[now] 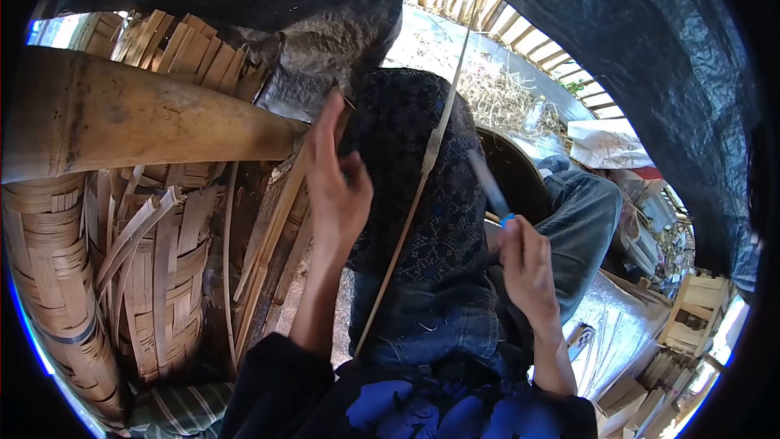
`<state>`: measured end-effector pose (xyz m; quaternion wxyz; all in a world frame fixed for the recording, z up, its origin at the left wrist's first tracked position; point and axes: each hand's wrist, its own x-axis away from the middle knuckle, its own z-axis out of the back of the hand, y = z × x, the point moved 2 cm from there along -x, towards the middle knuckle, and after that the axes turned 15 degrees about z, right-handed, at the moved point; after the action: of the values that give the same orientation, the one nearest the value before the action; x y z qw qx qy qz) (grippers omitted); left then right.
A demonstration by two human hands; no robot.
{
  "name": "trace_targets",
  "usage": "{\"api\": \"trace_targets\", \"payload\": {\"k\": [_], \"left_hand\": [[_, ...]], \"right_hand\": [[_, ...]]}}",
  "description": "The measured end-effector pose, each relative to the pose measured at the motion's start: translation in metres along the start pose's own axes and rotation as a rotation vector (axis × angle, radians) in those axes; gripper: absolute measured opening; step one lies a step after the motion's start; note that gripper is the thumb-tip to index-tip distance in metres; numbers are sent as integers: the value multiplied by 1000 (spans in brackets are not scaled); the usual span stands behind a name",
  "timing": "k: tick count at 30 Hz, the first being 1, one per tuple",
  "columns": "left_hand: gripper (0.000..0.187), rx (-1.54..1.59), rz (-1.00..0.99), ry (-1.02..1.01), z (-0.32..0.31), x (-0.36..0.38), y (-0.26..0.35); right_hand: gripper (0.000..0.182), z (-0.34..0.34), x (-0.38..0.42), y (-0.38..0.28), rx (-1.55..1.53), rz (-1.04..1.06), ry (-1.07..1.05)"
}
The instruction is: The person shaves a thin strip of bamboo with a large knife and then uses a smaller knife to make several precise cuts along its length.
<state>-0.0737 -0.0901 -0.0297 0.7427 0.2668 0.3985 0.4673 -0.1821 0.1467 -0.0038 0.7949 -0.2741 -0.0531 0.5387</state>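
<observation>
My left hand [333, 183] is raised with fingers stretched and apart, holding nothing I can see. It is nearest to upright split bamboo pieces [276, 252] on its left. My right hand [530, 270] is closed around a knife [487, 180], its blade pointing up and to the left, slightly blurred. A little blue shows at the knife's handle. Between my hands a long, thin bamboo strip [434, 152] runs diagonally over a dark patterned cloth [398, 219] on my leg. The strip's middle has a pale, thicker section. Neither hand touches it.
A thick bamboo pole [179, 118] juts in from the left above woven bamboo baskets [49, 276]. Dark plastic sheeting [634, 41] hangs overhead. Straw [508, 97] lies beyond my knees, and a wooden crate [695, 309] stands at right.
</observation>
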Motion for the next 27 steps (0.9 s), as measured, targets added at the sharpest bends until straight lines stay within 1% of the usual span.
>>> {"api": "trace_targets", "payload": {"k": [1,3,4,5,6,7,8,9,10,11,12,13,14,15,16,17,19,20,21,22,23,24,25,27], "left_hand": [[29,5,2,-6,15,11,5],[23,34,356,-464,40,35,16],[23,33,364,-473,48,39,20],[19,-94,329,-552,53,43,24],[18,-222,292,-629,58,50,28],[18,-224,301,-633,64,55,31],[19,-292,333,-747,68,61,34],[22,-361,360,-857,73,66,36],[24,-353,406,-846,78,72,41],[24,-359,399,-839,85,77,40],[22,-389,421,-914,92,83,37],[20,-419,443,-993,98,90,33],[20,-422,437,-999,103,98,30],[21,-278,592,-1016,108,108,25],[22,-136,751,-1018,113,116,21],[22,-147,760,-1012,116,122,18],[27,-17,929,-902,114,133,17],[29,11,934,-858,107,133,20],[29,15,935,-856,98,129,21],[28,81,984,-814,89,123,22],[27,148,1028,-774,79,117,21],[26,182,1027,-740,70,112,19],[26,186,1024,-747,64,109,20],[23,206,986,-694,55,104,21]], "right_hand": [[18,2,7,6,5,-6,-2],[20,-1,28,31,-413,-498,-5],[22,1,26,33,-457,-614,-38],[22,-2,27,34,-455,-622,-49],[22,-5,27,31,-305,-484,-68],[23,-7,21,24,-159,-342,-83],[23,-4,7,10,-214,-182,91],[23,-5,1,7,-218,-181,92],[23,-6,-5,4,-216,-79,83],[22,-8,-11,2,-213,21,74],[20,-12,-14,5,-250,-42,-19],[20,-13,-20,7,-252,-43,-11],[19,-12,-24,7,-248,20,15],[19,-11,-27,7,-242,80,36],[19,-7,-30,8,-249,76,31],[18,-5,-35,9,-266,56,-1],[18,-1,-42,9,-280,40,-41],[18,0,-46,9,-308,51,-52],[19,1,-48,9,-336,63,-60],[19,1,-50,9,-333,68,-60],[20,1,-51,10,-372,45,-105],[21,0,-52,11,-410,18,-150],[21,0,-51,11,-404,14,-147],[22,-5,-47,7,-439,99,-212]]}}
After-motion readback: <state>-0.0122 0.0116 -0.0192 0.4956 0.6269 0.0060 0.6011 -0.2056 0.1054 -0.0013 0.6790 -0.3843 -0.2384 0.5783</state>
